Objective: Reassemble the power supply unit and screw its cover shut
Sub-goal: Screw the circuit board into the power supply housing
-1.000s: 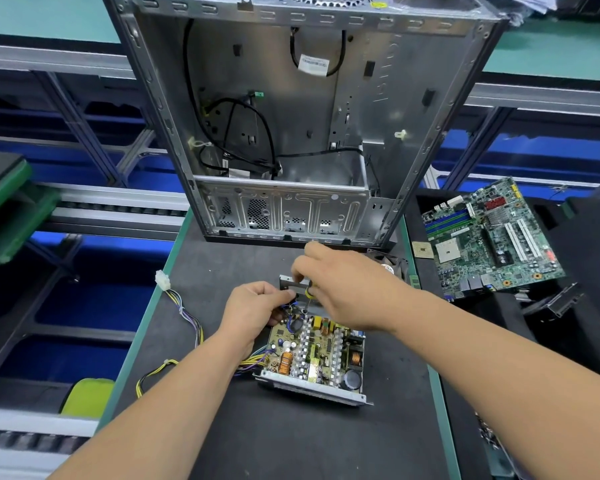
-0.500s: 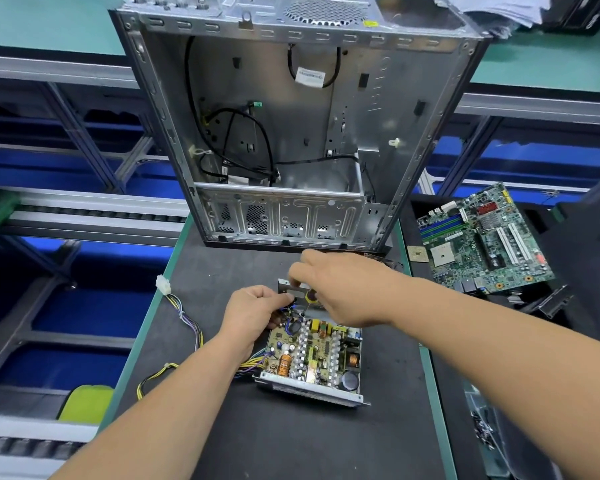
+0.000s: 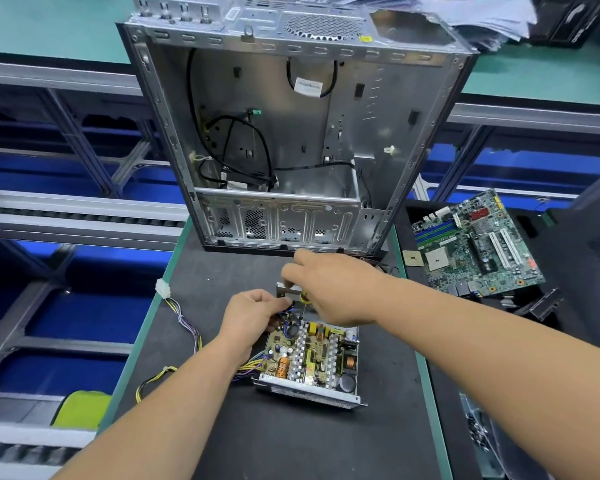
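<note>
Black anti-static mat covers the bench (image 3: 222,445), and the power supply unit (image 3: 310,363) sits on it just below the middle of the frame, cover off, circuit board with its coils and capacitors fully exposed. My left hand (image 3: 253,315) is curled in at the board's upper left corner, fingertips pinching down around the blue wires there. My right hand (image 3: 329,289) is right above it at the unit's far edge, fingers wrapped around what I think is a small screwdriver (image 3: 304,299) with a yellow bit showing, though my hand hides most of it so don't quote me. Both hands are close together, nearly touching.

A bundle of yellow and purple wires (image 3: 187,332) runs out of the unit's left side and loops up toward a white connector (image 3: 162,289) lying at the bench's left edge. The empty metal PC case (image 3: 291,133) stands open at the top centre of the frame, black cables hanging inside it. Over on the right there's a green motherboard (image 3: 475,247) lying flat on a dark tray (image 3: 548,327). Something lime green (image 3: 80,408) pokes in at lower left.
</note>
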